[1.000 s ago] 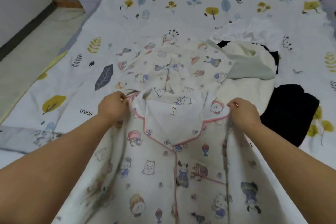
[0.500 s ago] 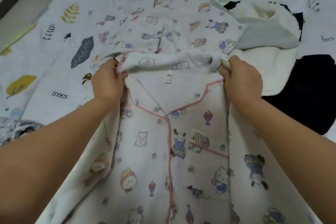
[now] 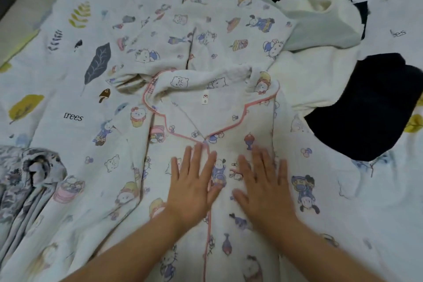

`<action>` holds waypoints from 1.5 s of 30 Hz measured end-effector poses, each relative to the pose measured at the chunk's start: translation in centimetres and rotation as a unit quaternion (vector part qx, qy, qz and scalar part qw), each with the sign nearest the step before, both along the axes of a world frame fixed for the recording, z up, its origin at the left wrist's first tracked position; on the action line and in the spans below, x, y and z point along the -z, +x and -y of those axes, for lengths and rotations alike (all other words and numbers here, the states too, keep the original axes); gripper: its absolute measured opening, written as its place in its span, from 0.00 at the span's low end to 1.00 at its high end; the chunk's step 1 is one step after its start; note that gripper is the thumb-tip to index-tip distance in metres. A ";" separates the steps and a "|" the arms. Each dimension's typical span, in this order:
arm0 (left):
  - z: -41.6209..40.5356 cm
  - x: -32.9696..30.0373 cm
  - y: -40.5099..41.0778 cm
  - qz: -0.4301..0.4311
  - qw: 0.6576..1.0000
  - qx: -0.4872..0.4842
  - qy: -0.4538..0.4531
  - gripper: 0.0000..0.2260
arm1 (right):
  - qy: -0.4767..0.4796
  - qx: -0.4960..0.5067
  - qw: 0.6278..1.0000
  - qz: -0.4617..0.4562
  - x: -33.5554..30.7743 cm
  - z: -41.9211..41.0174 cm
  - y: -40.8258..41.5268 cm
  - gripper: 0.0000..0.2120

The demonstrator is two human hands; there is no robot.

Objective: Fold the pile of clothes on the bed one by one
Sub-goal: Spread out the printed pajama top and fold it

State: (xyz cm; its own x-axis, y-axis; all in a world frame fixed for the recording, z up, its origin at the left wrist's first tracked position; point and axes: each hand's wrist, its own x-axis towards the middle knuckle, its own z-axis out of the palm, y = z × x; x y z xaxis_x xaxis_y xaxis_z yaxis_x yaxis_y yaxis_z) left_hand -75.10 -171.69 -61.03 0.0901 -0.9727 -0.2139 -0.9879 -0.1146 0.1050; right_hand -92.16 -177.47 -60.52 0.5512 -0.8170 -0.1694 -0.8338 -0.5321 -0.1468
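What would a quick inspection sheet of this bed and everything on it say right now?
Surface: bed sheet printed with leaves.
Job's things: cartoon-print pyjama top spread flat, collar away from the person; matching printed garment beyond it.
Clutter: cream garment, black garment, grey patterned cloth.
Grippers: left hand and right hand pressed flat on the top.
Cables: nothing seen.
Surroundings: floor at upper left.
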 end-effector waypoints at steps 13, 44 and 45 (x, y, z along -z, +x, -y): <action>-6.8 -7.1 0.2 -0.116 0.993 0.008 -0.016 0.17 | 0.084 0.104 0.986 0.098 -6.0 -6.2 -3.6 0.26; -19.4 -11.1 0.7 -0.407 0.873 -0.186 0.193 0.07 | -0.070 -0.063 0.991 0.099 -5.0 -26.1 -4.7 0.12; -19.3 -11.3 0.3 -0.411 0.876 -0.171 0.186 0.07 | -0.061 -0.071 0.989 0.116 -5.1 -26.8 -4.4 0.11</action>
